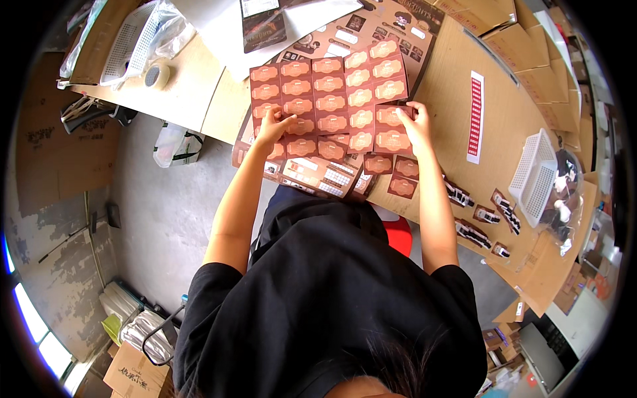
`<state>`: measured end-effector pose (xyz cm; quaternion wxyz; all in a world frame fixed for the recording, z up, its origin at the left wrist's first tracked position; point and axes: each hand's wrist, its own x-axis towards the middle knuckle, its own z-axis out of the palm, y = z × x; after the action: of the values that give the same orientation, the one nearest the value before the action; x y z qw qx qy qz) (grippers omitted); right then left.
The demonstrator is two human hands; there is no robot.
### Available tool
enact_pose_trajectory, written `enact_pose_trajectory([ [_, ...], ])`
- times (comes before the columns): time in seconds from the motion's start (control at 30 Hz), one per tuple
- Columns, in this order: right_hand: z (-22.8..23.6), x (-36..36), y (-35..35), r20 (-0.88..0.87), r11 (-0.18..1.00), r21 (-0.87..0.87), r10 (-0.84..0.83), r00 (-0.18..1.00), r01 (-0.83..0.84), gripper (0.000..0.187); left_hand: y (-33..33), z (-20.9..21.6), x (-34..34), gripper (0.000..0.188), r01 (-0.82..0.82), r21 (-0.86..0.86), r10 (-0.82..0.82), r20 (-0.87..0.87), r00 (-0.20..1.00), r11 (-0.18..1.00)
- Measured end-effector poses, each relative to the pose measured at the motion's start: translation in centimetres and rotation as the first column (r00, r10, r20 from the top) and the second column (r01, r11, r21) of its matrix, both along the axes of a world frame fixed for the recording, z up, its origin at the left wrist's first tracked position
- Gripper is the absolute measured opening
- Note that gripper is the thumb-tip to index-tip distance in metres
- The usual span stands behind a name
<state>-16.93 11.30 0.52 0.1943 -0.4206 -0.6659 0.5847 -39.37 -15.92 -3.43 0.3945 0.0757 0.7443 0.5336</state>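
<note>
A perforated sheet of reddish-brown cards (330, 85), printed with rows of orange label shapes, spreads in front of me above larger printed sheets. At its left side my left hand (272, 127) is closed on the sheet, thumb on top and the other fingers partly hidden. My right hand (417, 127) grips a small card section (393, 139) at the sheet's lower right, its thumb on the face. That section sits at a slight angle to the rest, with a gap above it. Several loose cards (402, 187) of the same kind lie on the table below.
A large brown printed sheet (424, 33) lies beneath. At right are a red-and-white strip (475, 118), a white basket (535, 176) and several small dark-and-white pieces (472, 233). A tape roll (157, 75) and another white basket (130, 44) stand at left; cardboard boxes (524, 53) line the back right.
</note>
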Motion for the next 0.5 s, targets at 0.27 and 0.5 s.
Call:
enact_pose_trajectory([
  [0.27, 1.0, 1.6, -1.0, -0.072, 0.992, -0.054, 0.11, 0.991, -0.114, 0.019, 2.5, 1.1, 2.4, 0.081, 0.15, -0.556, -0.428, -0.413, 0.804, 0.817],
  [0.5, 4.0, 0.4, -1.5, 0.314, 0.832, 0.479, 0.136, 0.94, -0.28, 0.015, 5.2, 4.0, 6.9, 0.09, 0.215, -0.82, -0.678, -0.258, 0.688, 0.53],
])
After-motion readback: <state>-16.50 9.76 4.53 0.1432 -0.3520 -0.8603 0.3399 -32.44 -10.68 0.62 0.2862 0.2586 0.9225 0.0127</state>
